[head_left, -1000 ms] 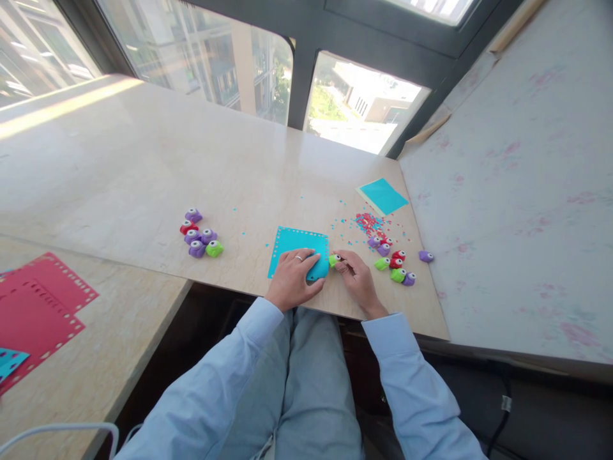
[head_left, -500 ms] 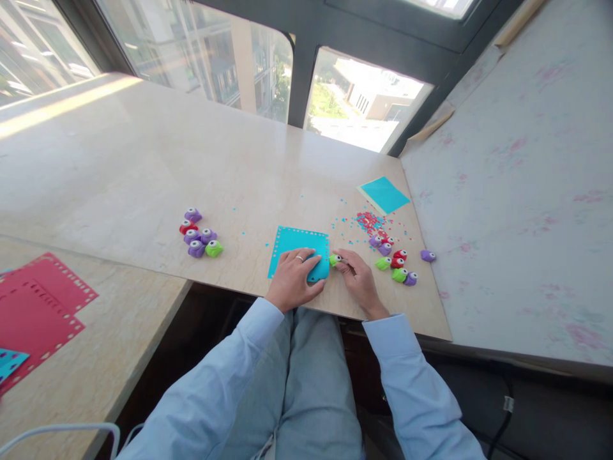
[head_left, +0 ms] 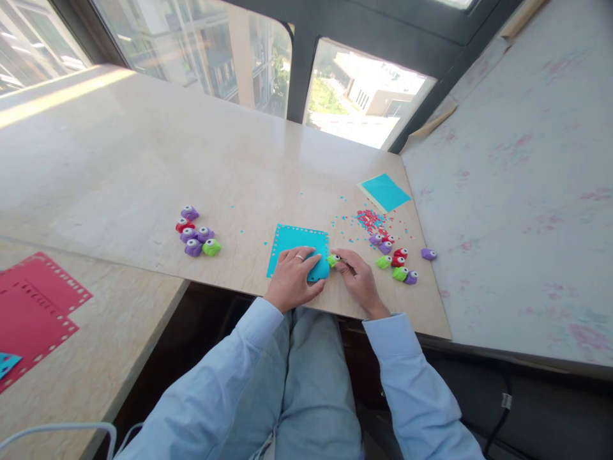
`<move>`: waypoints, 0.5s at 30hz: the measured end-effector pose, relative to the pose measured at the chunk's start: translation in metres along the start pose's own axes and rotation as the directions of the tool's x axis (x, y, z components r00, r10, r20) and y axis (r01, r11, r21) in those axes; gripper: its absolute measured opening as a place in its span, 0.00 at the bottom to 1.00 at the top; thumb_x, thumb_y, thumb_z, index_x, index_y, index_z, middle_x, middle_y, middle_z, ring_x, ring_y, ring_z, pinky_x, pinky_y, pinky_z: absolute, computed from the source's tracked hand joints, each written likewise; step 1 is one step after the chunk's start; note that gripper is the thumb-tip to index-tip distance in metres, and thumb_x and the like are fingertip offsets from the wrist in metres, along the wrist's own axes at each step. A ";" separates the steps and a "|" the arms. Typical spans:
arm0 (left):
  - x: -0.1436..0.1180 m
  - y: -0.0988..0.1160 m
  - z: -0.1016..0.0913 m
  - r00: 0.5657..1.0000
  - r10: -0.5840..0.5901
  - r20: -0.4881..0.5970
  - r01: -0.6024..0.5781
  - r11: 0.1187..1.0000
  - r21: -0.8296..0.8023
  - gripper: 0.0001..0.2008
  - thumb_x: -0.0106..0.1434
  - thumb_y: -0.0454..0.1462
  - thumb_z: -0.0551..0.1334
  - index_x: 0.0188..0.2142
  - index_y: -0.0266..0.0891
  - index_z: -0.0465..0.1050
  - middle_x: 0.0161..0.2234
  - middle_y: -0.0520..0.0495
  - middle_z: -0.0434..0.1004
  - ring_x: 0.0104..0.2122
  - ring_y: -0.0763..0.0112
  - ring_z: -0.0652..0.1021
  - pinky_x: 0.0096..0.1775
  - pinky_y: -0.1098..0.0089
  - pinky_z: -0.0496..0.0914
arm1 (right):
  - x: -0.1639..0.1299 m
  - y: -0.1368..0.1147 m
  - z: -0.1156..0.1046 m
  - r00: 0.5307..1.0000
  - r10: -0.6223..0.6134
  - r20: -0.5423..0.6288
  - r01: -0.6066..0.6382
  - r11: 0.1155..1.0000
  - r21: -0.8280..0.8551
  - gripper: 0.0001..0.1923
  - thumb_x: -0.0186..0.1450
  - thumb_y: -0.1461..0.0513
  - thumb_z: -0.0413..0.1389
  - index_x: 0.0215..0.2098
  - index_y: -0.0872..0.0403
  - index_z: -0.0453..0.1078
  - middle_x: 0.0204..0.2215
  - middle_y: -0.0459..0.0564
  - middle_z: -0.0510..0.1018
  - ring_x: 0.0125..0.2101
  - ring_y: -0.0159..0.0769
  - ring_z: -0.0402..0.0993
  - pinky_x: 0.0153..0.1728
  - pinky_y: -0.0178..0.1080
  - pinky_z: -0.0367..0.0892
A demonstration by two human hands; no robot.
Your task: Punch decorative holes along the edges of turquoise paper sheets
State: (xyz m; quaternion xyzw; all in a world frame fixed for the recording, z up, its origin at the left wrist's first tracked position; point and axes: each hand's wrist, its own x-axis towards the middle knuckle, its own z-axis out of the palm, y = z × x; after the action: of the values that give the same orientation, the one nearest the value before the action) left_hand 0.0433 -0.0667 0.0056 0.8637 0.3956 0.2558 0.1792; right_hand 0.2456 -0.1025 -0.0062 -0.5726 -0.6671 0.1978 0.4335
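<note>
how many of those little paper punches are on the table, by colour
purple: 8
green: 4, one of them at the right hand
red: 3
total: 15, as far as the small clusters can be told apart

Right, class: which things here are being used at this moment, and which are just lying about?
In use: blue sheet under left hand; green punch in right hand.

Lying about: left punches, right punches, blue stack, red sheets, confetti.
</note>
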 end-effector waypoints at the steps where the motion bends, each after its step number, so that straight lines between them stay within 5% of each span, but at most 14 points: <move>1: 0.000 0.000 0.000 1.000 0.002 0.001 -0.002 1.000 0.004 0.23 0.59 0.45 0.65 0.53 0.42 0.72 0.56 0.41 0.72 0.56 0.52 0.70 0.55 0.52 0.62 | 0.000 0.000 0.000 1.000 -0.003 0.003 0.003 1.000 0.000 0.13 0.68 0.60 0.54 0.50 0.48 0.74 0.47 0.53 0.80 0.49 0.42 0.75 0.52 0.49 0.69; 15: -0.001 -0.001 0.002 1.000 0.023 0.001 -0.023 1.000 0.015 0.22 0.58 0.47 0.66 0.51 0.44 0.74 0.57 0.40 0.70 0.57 0.51 0.68 0.56 0.51 0.61 | -0.001 -0.003 -0.002 0.998 -0.058 0.030 0.059 0.998 -0.006 0.14 0.68 0.61 0.55 0.50 0.46 0.75 0.43 0.53 0.79 0.45 0.42 0.74 0.47 0.48 0.71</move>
State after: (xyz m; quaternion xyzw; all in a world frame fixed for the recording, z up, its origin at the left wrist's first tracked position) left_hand 0.0437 -0.0671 0.0033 0.8695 0.3875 0.2546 0.1700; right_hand 0.2458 -0.1044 -0.0028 -0.5514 -0.6908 0.1913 0.4268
